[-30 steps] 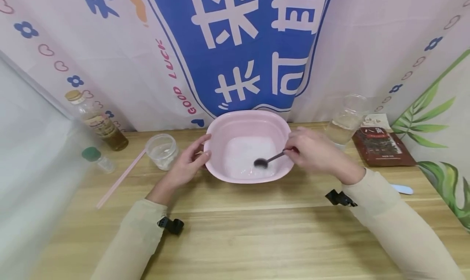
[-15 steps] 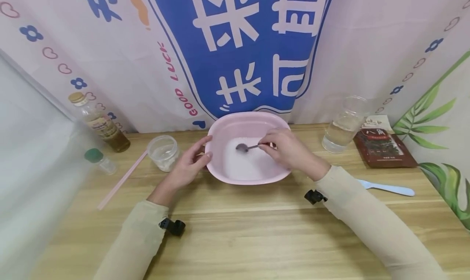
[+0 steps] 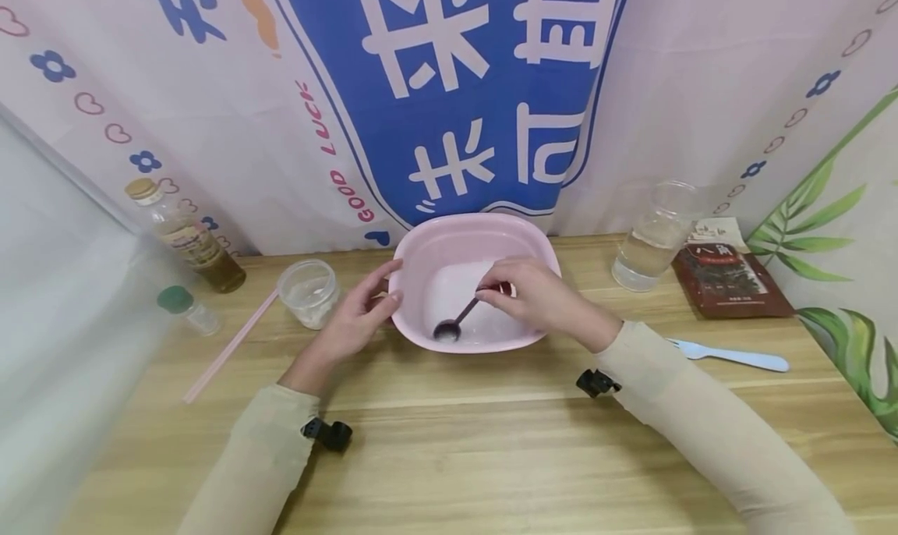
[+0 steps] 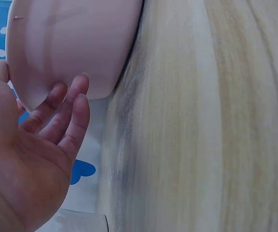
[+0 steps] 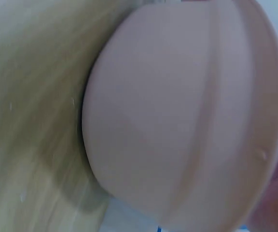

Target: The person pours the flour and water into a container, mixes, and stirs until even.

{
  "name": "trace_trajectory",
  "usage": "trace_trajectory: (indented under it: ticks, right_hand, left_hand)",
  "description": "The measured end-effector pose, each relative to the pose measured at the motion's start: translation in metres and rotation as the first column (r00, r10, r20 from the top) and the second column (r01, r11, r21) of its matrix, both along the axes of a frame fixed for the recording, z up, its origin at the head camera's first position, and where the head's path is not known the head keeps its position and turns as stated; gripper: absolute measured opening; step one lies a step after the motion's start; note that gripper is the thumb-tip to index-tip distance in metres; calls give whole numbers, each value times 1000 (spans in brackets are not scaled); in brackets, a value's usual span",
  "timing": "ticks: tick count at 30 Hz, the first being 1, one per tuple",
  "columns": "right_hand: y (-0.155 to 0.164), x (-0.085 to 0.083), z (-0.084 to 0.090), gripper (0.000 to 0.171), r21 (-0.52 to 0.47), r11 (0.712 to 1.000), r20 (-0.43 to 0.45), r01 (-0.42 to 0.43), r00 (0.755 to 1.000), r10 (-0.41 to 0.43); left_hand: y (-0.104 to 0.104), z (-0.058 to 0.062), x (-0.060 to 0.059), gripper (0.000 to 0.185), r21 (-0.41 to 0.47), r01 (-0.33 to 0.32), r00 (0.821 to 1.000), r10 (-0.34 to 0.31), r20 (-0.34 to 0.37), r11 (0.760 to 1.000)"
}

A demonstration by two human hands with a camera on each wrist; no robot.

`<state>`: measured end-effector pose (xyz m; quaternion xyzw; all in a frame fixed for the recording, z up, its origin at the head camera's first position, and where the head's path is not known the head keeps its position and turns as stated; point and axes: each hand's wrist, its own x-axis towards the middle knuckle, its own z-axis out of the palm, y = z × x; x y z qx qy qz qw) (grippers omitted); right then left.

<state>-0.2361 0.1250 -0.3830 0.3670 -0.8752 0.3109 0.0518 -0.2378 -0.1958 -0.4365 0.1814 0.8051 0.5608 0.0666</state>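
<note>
While I watch the head view, these lines record what I read off it.

Basin: the pink basin (image 3: 477, 239) stands on the wooden table (image 3: 449, 441), centre of the frame, against the banner; a pale white layer covers its floor.

Right hand: my right hand (image 3: 536, 293) reaches over the basin's right rim and pinches the top of a dark spoon (image 3: 459, 317); the spoon's bowl sits low at the lower left of the basin floor.

Left hand: my left hand (image 3: 361, 313) lies with straight fingers against the basin's left outer wall; the left wrist view shows the fingertips (image 4: 76, 89) touching the pink side, thumb by the rim, nothing gripped.

Handling, basin: I judge it light, thin plastic, smooth and likely to slide on the wood; bracing the wall or hooking the rolled rim looks the surest hold.

Handling, spoon: slim and stiff, probably light; the far end of the handle gives reach, though a pinch there may twist.

Left of frame: a small clear jar (image 3: 309, 289), a pink straw (image 3: 228, 348), an amber bottle (image 3: 185, 235) and a green-capped vial (image 3: 184, 307).

Right of frame: a clear cup of liquid (image 3: 652, 242), a dark red packet (image 3: 730, 281), a pale blue utensil (image 3: 730, 356).
</note>
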Motion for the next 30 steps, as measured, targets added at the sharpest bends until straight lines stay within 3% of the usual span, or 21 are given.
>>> trace_trajectory:
  ticks: [4,9,13,17,20,23,30]
  right_hand:
    - [-13,1,-1,9,-6,999,-55,42,998,-42]
    - [-17,-5,0,10,54,982,-103,182,979,-176]
    - [-3,-10,6,11,127,957,-155,261,958,-241]
    - [21,-10,15,12,209,932,-222,297,942,-251]
    - [38,-7,21,13,252,924,-236,289,944,-231]
    - [47,-4,26,12,252,939,-188,236,963,-191]
    - [36,-4,11,9,78,990,-30,118,993,-116]
  left_hand:
    - [0,0,1,60,12,4,1000,-3,-3,1000]
    - [1,-1,0,60,12,6,1000,-6,0,1000]
    - [1,-1,0,60,-3,0,1000,0,15,1000]
    - [0,-1,0,60,-9,-5,1000,5,26,1000]
    - [0,-1,0,60,-2,-3,1000,3,24,1000]
    - [0,0,0,60,5,-3,1000,3,18,1000]
    - [-1,-1,-2,60,5,6,1000,-6,21,1000]
